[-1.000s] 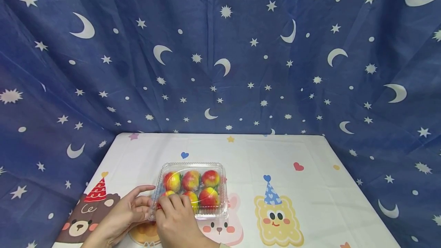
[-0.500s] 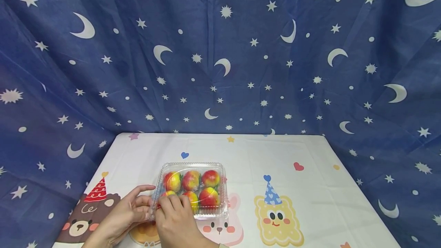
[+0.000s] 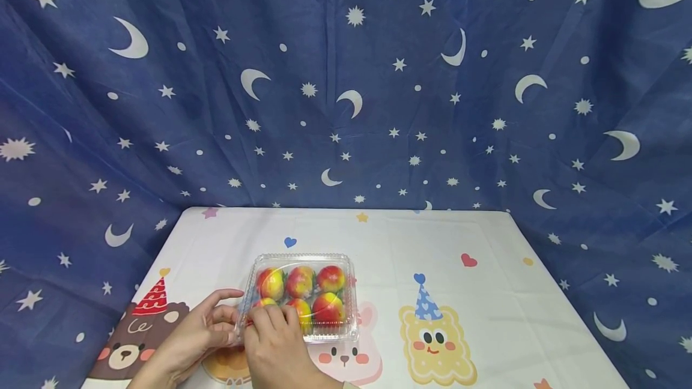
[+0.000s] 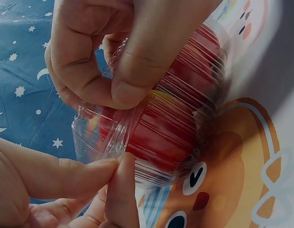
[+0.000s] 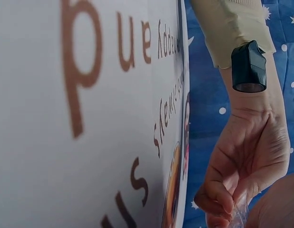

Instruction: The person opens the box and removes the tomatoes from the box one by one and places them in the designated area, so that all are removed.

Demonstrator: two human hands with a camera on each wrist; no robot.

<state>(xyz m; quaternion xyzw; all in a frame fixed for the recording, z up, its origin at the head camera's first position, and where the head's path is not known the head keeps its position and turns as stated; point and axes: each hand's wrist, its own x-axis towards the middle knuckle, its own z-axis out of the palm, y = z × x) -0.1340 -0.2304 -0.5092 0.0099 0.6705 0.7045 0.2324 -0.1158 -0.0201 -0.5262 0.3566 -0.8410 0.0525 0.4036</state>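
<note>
A clear plastic clamshell box [image 3: 350,299] lies on the table, left of the middle in the head view. Through its lid show several round red-and-yellow fruits [image 3: 300,283]; their exact kind is hard to tell. At the front left corner, my left hand [image 3: 194,338] pinches the box's rim [image 4: 119,137] between thumb and forefinger, seen close up in the left wrist view. Beside it my right hand [image 3: 278,344] pinches the front rim with thumb and curled fingers, covering part of a fruit. In the right wrist view, a sliver of clear plastic [image 5: 240,216] shows between the hands.
The white tablecloth [image 3: 378,245] bears printed figures, among them a bear [image 3: 127,341] and a biscuit [image 3: 437,344]. A blue curtain [image 3: 346,107] with moons and stars hangs behind the table and along its sides. A black device [image 5: 249,66] sits on the left wrist.
</note>
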